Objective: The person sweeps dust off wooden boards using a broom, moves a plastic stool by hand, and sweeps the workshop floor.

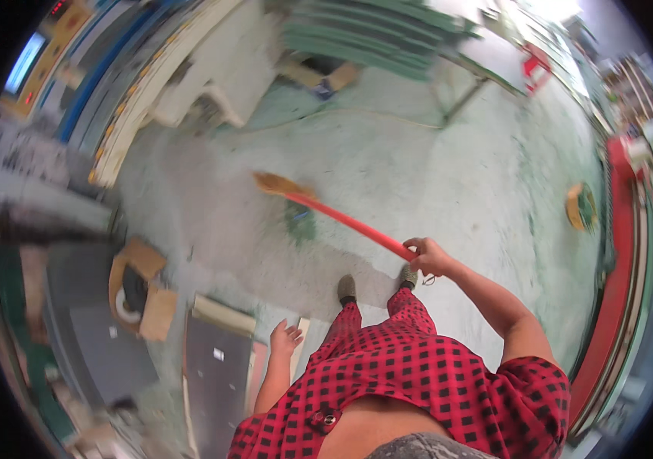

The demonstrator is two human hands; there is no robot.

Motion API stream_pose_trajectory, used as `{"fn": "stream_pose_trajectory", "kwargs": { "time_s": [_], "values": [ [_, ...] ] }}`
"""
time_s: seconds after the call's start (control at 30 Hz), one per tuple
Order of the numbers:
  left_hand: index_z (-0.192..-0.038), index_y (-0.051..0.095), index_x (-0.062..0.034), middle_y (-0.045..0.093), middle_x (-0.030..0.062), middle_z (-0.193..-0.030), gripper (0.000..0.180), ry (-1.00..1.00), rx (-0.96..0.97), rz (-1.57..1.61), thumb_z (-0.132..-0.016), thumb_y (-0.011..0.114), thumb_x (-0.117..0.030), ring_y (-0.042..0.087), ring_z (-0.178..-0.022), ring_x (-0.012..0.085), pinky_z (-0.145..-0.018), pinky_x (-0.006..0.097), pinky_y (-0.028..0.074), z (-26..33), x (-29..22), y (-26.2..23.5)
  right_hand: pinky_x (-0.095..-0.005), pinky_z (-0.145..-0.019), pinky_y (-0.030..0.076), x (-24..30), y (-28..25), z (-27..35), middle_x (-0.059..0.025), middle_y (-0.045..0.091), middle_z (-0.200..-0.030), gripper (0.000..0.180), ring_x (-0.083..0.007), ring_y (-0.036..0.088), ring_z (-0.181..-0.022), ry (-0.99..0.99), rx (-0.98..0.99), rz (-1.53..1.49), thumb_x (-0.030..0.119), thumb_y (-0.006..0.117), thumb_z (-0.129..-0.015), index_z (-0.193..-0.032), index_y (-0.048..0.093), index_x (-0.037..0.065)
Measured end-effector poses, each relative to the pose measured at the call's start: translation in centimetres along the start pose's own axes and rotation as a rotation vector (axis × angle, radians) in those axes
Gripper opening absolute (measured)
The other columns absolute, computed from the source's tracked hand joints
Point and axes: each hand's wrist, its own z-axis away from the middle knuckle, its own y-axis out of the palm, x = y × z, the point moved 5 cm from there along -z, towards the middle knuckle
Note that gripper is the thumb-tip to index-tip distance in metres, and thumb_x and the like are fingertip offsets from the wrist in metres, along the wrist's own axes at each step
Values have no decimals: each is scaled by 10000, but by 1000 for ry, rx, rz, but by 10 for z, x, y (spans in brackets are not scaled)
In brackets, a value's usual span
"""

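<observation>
My right hand (pixel 431 257) is wrapped round the upper end of a broom's red handle (pixel 349 222), with a small loop hanging just below the grip. The handle slants away to the left, down to tan bristles (pixel 279 184) at the floor. Beside the bristles lies a dark green patch (pixel 300 222) with a small blue bit on it. My left hand (pixel 287 336) hangs free at my left side, fingers apart and holding nothing. Below it a grey panel (pixel 219 367) lies near my left arm.
An opened cardboard box (pixel 159 312) with a white roll inside sits at the left. A long machine (pixel 124 115) stands at the far left, and stacked green sheets (pixel 372 34) at the back. To the right are a red beam (pixel 612 283) and a round yellow-rimmed container (pixel 581 207).
</observation>
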Motion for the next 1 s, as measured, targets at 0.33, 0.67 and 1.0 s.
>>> {"fn": "stream_pose_trajectory", "kwargs": {
  "time_s": [0.33, 0.67, 1.0],
  "values": [
    [-1134, 362, -111, 472, 92, -948, 453, 41, -10, -288, -792, 549, -344, 516, -817, 294, -700, 468, 429, -48, -83, 25, -331, -535, 463, -80, 7, 105, -164, 596, -741, 470, -227, 570, -572, 136, -264, -333, 37, 596, -551, -1016, 542, -11],
    [-1092, 380, -59, 472, 111, -961, 428, 167, -21, -480, -819, 513, -360, 511, -816, 290, -707, 477, 428, -31, -88, 74, -354, -522, 476, -142, 43, 113, -147, 584, -568, 176, -267, 593, -524, 294, -279, -47, 93, 608, -535, -668, 569, -14],
    [-1094, 376, -4, 481, 163, -981, 487, 50, 24, -723, -837, 474, -406, 508, -852, 295, -753, 494, 422, -11, -22, 99, -342, -413, 428, -181, 39, 124, -138, 539, -530, 229, -223, 538, -436, 101, -197, -706, 46, 634, -516, -710, 578, -60]
  ]
}}
